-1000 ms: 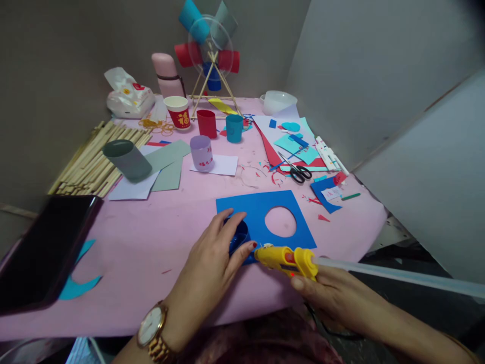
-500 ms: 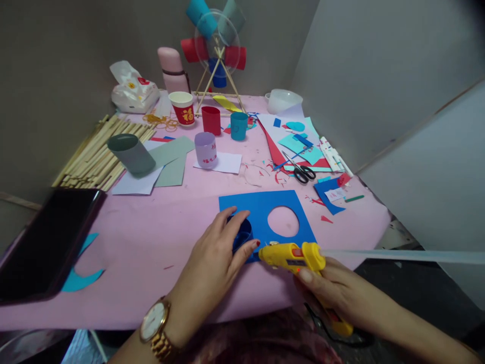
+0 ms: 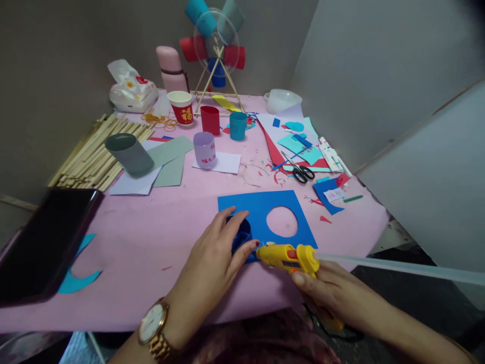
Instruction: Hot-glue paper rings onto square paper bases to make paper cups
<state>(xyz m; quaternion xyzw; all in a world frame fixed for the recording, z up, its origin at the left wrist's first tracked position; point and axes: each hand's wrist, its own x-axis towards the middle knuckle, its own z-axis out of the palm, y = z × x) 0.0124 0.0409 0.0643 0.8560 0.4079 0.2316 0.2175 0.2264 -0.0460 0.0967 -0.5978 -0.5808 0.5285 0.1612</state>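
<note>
Since the previous frame the outer end of the glue stick (image 3: 394, 266) has dipped behind the yellow hot-glue gun (image 3: 284, 256), its grip wrapped by the right hand (image 3: 326, 287); the left hand (image 3: 214, 248) clasps the dark-blue cup (image 3: 242, 235) between curved fingers and thumb, close to the nozzle. The cup is at the near-left part of the blue sheet (image 3: 246, 200), by the table's front edge. Bare pink tablecloth (image 3: 151, 222) stretches left to the teal offcut (image 3: 78, 282).

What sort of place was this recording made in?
Probably a craft workspace, though whether at home or elsewhere I can't tell: the right hand holds a yellow glue gun, and scissors and wooden sticks lie on the pink-covered table.
</note>
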